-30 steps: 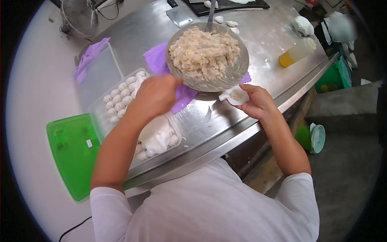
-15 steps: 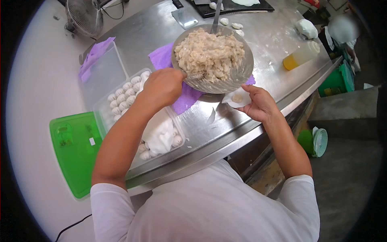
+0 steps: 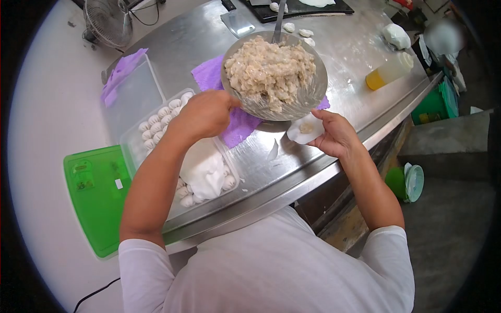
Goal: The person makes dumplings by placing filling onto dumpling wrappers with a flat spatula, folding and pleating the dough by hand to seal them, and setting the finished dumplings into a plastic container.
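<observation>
My right hand (image 3: 336,134) pinches the edge of a round white dough wrapper (image 3: 296,135), which carries a small dab of pale filling in its middle. My left hand (image 3: 206,113) is closed at the left rim of a metal bowl (image 3: 250,108); whatever its fingers grip is hidden. Heaped inside the bowl is pale, chunky filling (image 3: 271,68), with a metal handle (image 3: 279,21) standing up at the far side. Beneath the bowl lies a purple cloth (image 3: 209,73). To the left, partly behind my left arm, pleated dumplings (image 3: 154,124) sit in a clear plastic box (image 3: 235,183).
A white cloth (image 3: 207,175) covers part of the box. Further off are a cleaver (image 3: 239,24), a black board (image 3: 313,9), dough pieces (image 3: 306,33) and a bottle of yellow liquid (image 3: 389,71). A green lid (image 3: 99,198) lies left; the table's front edge (image 3: 292,180) is close.
My left hand has shifted slightly left along the bowl's rim. The wrapper in my right hand now shows flatter and rounder, its filling still in the middle.
</observation>
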Available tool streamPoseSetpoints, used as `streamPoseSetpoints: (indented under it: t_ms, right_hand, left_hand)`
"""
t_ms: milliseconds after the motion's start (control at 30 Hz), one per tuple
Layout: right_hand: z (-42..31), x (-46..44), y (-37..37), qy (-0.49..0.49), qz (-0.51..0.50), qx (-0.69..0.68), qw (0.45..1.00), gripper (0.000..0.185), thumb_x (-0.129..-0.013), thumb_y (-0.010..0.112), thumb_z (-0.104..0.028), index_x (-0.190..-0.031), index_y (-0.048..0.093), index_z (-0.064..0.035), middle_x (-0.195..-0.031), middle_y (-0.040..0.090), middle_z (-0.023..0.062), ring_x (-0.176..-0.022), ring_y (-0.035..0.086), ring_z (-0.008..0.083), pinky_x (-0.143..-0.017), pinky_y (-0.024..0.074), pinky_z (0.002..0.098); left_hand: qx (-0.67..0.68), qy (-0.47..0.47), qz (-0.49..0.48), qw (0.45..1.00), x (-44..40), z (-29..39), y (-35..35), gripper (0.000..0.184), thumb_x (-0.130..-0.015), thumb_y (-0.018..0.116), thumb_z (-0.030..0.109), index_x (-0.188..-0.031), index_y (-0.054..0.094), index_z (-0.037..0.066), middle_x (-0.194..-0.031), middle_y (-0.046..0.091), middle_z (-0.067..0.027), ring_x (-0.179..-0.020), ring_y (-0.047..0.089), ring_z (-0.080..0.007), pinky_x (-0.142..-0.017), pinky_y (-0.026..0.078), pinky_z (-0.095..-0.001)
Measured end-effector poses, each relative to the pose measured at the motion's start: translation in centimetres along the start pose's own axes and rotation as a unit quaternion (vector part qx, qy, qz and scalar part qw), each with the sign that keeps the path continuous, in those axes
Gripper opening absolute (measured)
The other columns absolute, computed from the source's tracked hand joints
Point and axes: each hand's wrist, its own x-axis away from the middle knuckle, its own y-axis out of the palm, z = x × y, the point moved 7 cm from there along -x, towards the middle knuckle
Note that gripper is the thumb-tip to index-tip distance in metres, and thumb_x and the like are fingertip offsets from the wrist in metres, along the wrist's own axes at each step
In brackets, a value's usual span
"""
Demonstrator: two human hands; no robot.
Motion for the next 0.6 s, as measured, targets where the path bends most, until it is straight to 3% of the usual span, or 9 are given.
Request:
streamPoseSetpoints:
  t_ms: [133, 233, 333, 600]
  right_hand:
    - [0.0, -0.2, 0.1, 0.003, -0.004, -0.003, 1.000, 0.041, -0.104, 0.048, -0.018, -0.136, 0.040, 0.0065, -0.130, 0.057, 0.0222, -0.118, 0.061, 0.0367, -0.102, 0.0510, 0.0563]
    - [0.1, 0.2, 0.1, 0.004, 0.007, 0.004, 1.000, 0.040, -0.104, 0.048, -0.019, -0.136, 0.042, 0.0047, -0.131, 0.057, 0.0206, -0.119, 0.061, 0.0359, -0.105, 0.0502, 0.0544]
    - [0.1, -0.1, -0.1, 0.000, 0.003, 0.005, 1.000, 0.041, -0.104, 0.048, -0.018, -0.137, 0.040, 0.0060, -0.129, 0.057, 0.0218, -0.117, 0.062, 0.0361, -0.102, 0.0515, 0.0555]
    - [0.0, -0.3, -0.1, 0.001, 0.002, -0.012, 1.000, 0.042, -0.105, 0.047, -0.018, -0.136, 0.038, 0.0076, -0.128, 0.055, 0.0237, -0.116, 0.061, 0.0374, -0.101, 0.0520, 0.0570]
  left_hand:
    - [-0.059, 0.043, 0.001, 0.997, -0.4, 0.4, 1.9, 0.040, -0.084, 0.052, 0.001, -0.117, 0.072, 0.009, -0.100, 0.070, -0.0244, -0.096, 0.067, -0.0404, -0.086, 0.052, -0.0468]
    - [0.011, 0.008, -0.003, 1.000, 0.0, 0.7, 0.7, 0.040, -0.085, 0.053, 0.001, -0.120, 0.071, 0.008, -0.101, 0.070, -0.0234, -0.096, 0.067, -0.0402, -0.086, 0.052, -0.0467]
    - [-0.024, -0.032, 0.006, 0.999, 0.0, 0.5, 0.8, 0.039, -0.087, 0.052, 0.002, -0.121, 0.071, 0.008, -0.103, 0.070, -0.0233, -0.097, 0.067, -0.0400, -0.086, 0.052, -0.0471]
    - [0.039, 0.019, -0.016, 0.999, -0.2, 0.6, 2.9, 0.032, -0.093, 0.055, 0.006, -0.121, 0.070, 0.006, -0.102, 0.070, -0.0236, -0.093, 0.067, -0.0394, -0.083, 0.052, -0.0447]
